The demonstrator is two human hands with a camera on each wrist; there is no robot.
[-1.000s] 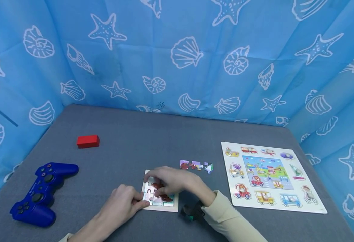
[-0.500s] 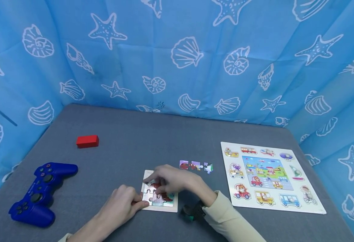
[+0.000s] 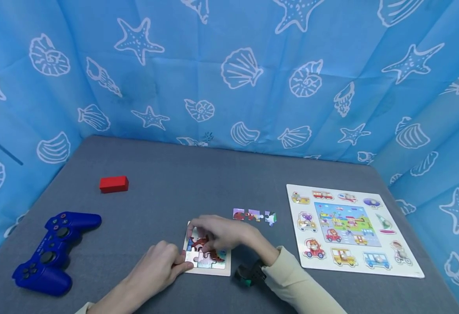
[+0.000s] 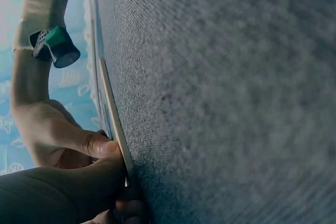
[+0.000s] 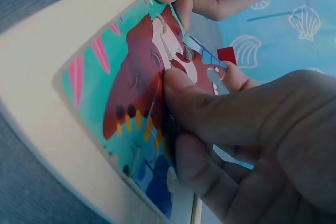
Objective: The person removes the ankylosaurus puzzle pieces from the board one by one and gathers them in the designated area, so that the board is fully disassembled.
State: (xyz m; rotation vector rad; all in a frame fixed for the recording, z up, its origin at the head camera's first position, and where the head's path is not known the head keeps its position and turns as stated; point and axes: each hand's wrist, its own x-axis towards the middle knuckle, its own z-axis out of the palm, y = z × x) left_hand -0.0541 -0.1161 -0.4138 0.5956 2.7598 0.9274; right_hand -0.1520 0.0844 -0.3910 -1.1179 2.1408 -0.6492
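The puzzle [image 3: 209, 262] has lost its far-left glare, hinting at adjustment, left hand [image 3: 159, 261] pinching its near-left corner, right hand [image 3: 221, 232] touching it, grip unclear.

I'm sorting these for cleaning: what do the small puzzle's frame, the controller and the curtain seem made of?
Puzzle frame: probably wood, smooth and pale with a tan edge.
Controller: likely hard plastic, with a smooth moulded blue shell.
Curtain: cloth or thin plastic, hanging in soft folds; I can't tell which.
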